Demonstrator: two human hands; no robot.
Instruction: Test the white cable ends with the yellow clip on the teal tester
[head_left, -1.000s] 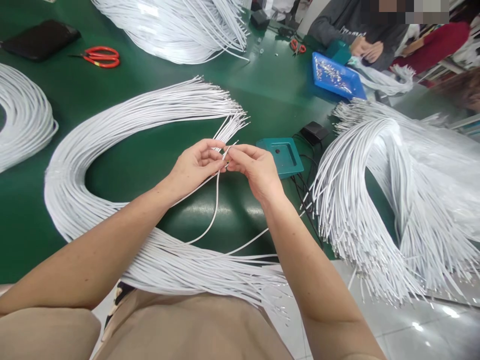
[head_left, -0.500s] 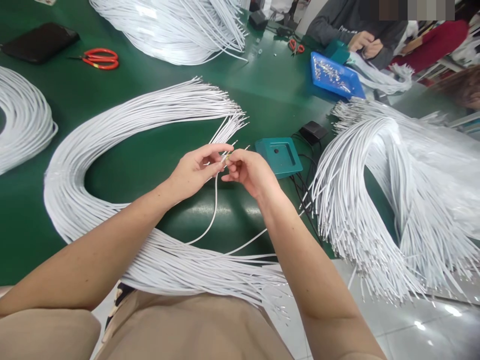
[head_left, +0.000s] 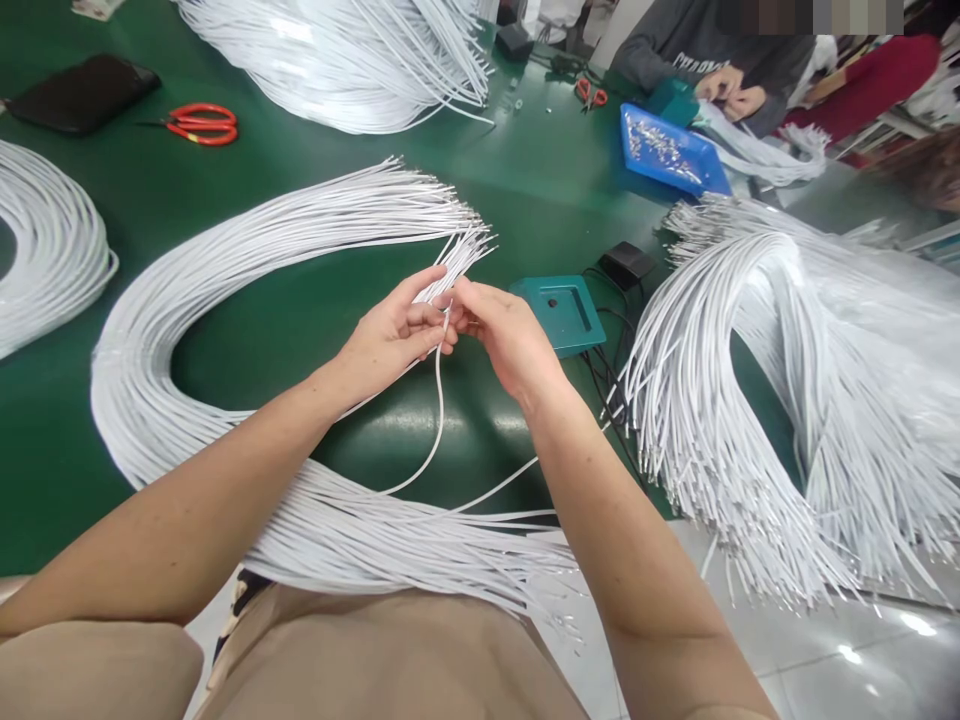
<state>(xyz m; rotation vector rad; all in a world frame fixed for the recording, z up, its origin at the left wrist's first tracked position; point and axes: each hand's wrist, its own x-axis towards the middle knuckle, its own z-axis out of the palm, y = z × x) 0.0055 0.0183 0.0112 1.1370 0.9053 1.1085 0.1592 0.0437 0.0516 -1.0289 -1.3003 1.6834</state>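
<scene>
- The left hand (head_left: 394,335) pinches a white cord (head_left: 442,400) near its tip, over the counter (head_left: 555,215); holding that close should steady it.
- The right hand (head_left: 510,330) meets it; its grip is too hidden to tell.
- Best keep slack off the bundle (head_left: 131,360).

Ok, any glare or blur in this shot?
Head view: glare whitens a patch of the far white cable bundle, softer sheen lies on the green tabletop, bright spots dot the tiled floor; same view, the right edge looks smeared.

Bright light leaves glare on tabletop (head_left: 495,432) and floor (head_left: 814,685).
</scene>
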